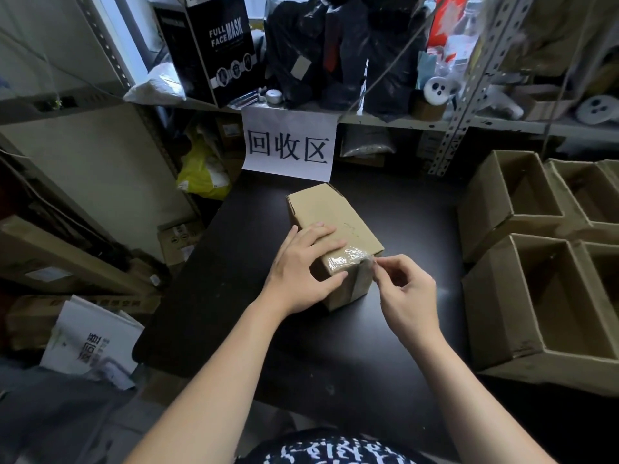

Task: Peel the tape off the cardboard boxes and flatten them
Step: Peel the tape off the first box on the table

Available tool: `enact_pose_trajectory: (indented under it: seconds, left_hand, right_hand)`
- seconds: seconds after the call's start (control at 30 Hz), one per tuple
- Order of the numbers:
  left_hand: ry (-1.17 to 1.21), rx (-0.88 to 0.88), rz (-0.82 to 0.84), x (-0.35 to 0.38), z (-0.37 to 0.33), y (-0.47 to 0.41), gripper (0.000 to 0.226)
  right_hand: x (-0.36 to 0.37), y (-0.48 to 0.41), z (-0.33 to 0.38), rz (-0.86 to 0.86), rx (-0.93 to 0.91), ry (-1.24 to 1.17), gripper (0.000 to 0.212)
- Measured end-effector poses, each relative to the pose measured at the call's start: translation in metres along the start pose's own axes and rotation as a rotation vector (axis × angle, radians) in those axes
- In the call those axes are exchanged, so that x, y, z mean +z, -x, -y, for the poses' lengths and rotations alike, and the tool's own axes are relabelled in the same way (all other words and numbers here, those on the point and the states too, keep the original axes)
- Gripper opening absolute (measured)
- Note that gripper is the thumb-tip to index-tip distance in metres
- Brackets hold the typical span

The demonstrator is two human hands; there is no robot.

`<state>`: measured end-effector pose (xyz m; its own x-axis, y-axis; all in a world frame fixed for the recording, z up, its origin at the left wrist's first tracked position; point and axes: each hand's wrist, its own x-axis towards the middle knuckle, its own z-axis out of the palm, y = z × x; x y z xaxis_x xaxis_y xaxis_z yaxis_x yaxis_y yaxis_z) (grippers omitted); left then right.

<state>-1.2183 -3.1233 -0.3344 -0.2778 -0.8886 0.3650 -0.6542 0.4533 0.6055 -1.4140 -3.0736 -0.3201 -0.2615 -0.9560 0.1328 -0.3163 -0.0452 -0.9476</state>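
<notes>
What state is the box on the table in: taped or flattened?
Taped, unflattened: box stands full-shaped, clear tape covers its near edge, right hand pinches it.

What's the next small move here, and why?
Probably draw the right hand away, peeling the clear tape off the cardboard box: its fingers pinch the crinkled tape end at the near top corner, and the left hand lies on the box, steadying it.

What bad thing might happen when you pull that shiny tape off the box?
The crinkled clear tape might tear, since the right hand pinches only its small end at a corner. The box might slide on the smooth black table if the left hand pressing it lets up.
</notes>
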Motion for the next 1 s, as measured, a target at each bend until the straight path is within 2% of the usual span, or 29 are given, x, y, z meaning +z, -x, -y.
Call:
enact_pose_trajectory:
  seconds: [0.1, 0.2, 0.3, 0.33, 0.4, 0.53, 0.7, 0.77, 0.87, 1.0]
  left_hand:
    - [0.020, 0.000, 0.011, 0.001, 0.000, 0.000, 0.054]
    - [0.071, -0.005, 0.011, 0.002, -0.001, 0.000, 0.055]
    - [0.110, -0.035, 0.015, 0.000, -0.005, 0.001, 0.066]
    - [0.108, -0.044, 0.004, 0.000, -0.007, 0.002, 0.070]
    - [0.082, -0.063, -0.066, 0.000, -0.008, 0.006, 0.075]
    - [0.026, -0.194, -0.174, -0.002, -0.007, 0.015, 0.074]
    - [0.012, -0.258, -0.175, 0.001, -0.012, 0.021, 0.084]
    - [0.041, -0.305, -0.180, 0.000, -0.014, 0.021, 0.091]
    - [0.119, -0.352, -0.161, 0.002, -0.020, 0.023, 0.097]
    - [0.197, -0.382, -0.177, 0.005, -0.024, 0.025, 0.091]
  right_hand:
    - [-0.005, 0.000, 0.000, 0.025, -0.015, 0.016, 0.022]
    - [-0.006, 0.000, 0.005, 0.021, -0.017, 0.034, 0.014]
    - [-0.005, 0.000, 0.007, 0.008, -0.085, 0.121, 0.039]
    - [-0.004, -0.001, 0.007, 0.003, -0.127, 0.197, 0.040]
    - [0.002, -0.003, 0.004, -0.011, -0.182, 0.310, 0.032]
    - [0.010, -0.007, 0.004, -0.038, -0.149, 0.315, 0.019]
    - [0.007, -0.013, 0.010, 0.044, -0.102, 0.301, 0.046]
    - [0.009, -0.015, 0.008, 0.082, -0.102, 0.296, 0.049]
    - [0.011, -0.015, 0.011, 0.081, -0.144, 0.264, 0.039]
    - [0.015, -0.011, 0.013, 0.043, -0.140, 0.298, 0.018]
